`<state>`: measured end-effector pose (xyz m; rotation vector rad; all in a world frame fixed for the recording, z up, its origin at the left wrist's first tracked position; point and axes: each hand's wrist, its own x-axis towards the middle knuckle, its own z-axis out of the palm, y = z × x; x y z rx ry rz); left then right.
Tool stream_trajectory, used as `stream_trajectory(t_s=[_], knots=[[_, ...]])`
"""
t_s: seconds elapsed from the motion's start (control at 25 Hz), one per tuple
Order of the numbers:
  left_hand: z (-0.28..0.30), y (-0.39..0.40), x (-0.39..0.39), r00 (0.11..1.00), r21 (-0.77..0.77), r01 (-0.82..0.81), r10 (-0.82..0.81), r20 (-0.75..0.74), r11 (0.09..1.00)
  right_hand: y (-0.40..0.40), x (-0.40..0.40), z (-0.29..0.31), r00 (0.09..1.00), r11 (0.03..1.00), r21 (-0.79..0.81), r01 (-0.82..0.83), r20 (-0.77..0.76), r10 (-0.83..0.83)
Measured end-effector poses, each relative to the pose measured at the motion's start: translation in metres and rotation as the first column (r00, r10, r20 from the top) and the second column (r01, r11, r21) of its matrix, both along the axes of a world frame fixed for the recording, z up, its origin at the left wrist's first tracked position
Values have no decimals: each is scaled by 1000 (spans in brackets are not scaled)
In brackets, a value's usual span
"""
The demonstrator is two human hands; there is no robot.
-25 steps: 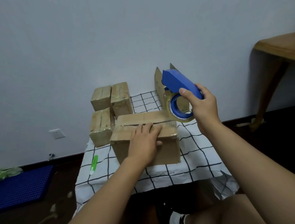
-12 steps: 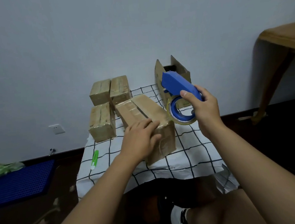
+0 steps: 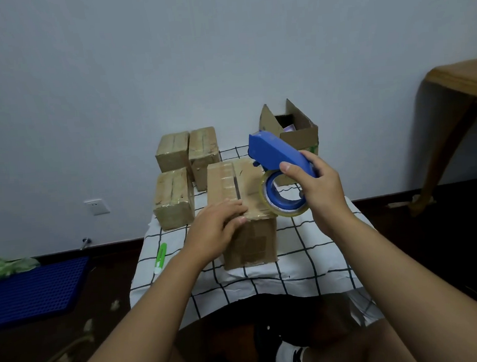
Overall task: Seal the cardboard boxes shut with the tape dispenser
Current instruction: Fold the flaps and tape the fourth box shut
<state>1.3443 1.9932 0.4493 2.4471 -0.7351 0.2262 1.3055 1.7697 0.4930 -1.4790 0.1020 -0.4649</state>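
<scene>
I have the long brown cardboard box (image 3: 241,209) lying end-on to me on the small table with the black-and-white checked cloth (image 3: 295,265), its centre seam running away from me, which I judge is so a strip can be drawn along the seam in one pull; my left hand (image 3: 217,231) lies on the near top edge, palm down, fingers spread flat and wrapping slightly over the corner, pressing the flaps rather than clenching, I take it to steady the box; my right hand (image 3: 316,187) grips the blue plastic tape dispenser (image 3: 280,160) by its handle, thumb along the side, fingers curled round it; the roll of clear tape (image 3: 284,197) hangs just above the box's right edge, and I cannot tell whether it touches; the dispenser's nose points up and away, so I judge the tape is not yet laid on this seam; three smaller taped brown boxes (image 3: 188,170) stand grouped at the far left, presumably finished; an open cardboard box (image 3: 290,128) waits at the far right with flaps up; a green and white utility knife (image 3: 160,257) lies on the cloth, left of my forearm.
</scene>
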Motion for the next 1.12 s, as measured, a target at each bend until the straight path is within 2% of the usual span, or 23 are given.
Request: stream_trajectory(t_s=[0.08, 0.2, 0.32, 0.36, 0.4, 0.44, 0.48, 0.52, 0.56, 0.6, 0.64, 0.76, 0.84, 0.92, 1.0, 1.04, 1.12], knots=[[-2, 1, 2, 1000, -38, -12, 12, -4, 999, 4, -2, 3, 1000, 1000, -9, -15, 4, 15], [-3, 3, 1, 1000, -11, -20, 20, 13, 1000, 9, -1, 7, 998, 997, -37, -62, 12, 62], [0, 3, -7, 998, 122, 7, -15, 67, 992, 16, -5, 12, 995, 993, -62, -97, 14, 98], [2, 5, -8, 999, 187, 23, -29, 34, 982, 16, -6, 13, 994, 992, -74, -105, 12, 106], [6, 8, -9, 999, 188, 34, -25, -46, 982, 14, -8, 13, 993, 989, -90, -116, 4, 117], [13, 12, -13, 990, 79, 16, -5, -141, 997, 13, -11, 14, 991, 985, -110, -134, -4, 135], [21, 15, -18, 975, -113, -50, 24, -222, 992, 11, -15, 16, 988, 980, -124, -155, -12, 155], [31, 16, -23, 957, -329, -150, 52, -286, 932, 9, -17, 17, 985, 975, -136, -175, -18, 174], [41, 15, -27, 923, -493, -268, 74, -377, 828, 8, -20, 18, 981, 969, -150, -195, -20, 194], [52, 14, -31, 864, -572, -377, 55, -500, 728, 7, -23, 19, 976, 962, -163, -217, -15, 218], [61, 14, -35, 787, -592, -445, -23, -617, 672, 7, -26, 19, 971, 956, -172, -238, -10, 240], [77, 15, -47, 519, -553, -496, -282, -807, 669, 8, -34, 17, 956, 938, -196, -286, 12, 294], [74, 14, -53, 433, -560, -508, -368, -823, 655, 7, -37, 12, 949, 930, -202, -307, 11, 315], [68, 10, -55, 451, -625, -531, -433, -780, 573, 5, -39, 7, 944, 922, -215, -322, 8, 331], [62, 9, -53, 534, -714, -517, -474, -700, 472, 1, -40, 2, 942, 914, -243, -326, -1, 335], [61, 10, -51, 568, -738, -497, -473, -674, 456, -2, -41, -1, 942, 909, -261, -325, -7, 335], [61, 13, -48, 600, -724, -452, -423, -679, 522, -9, -41, -3, 935, 889, -304, -343, -23, 353]])
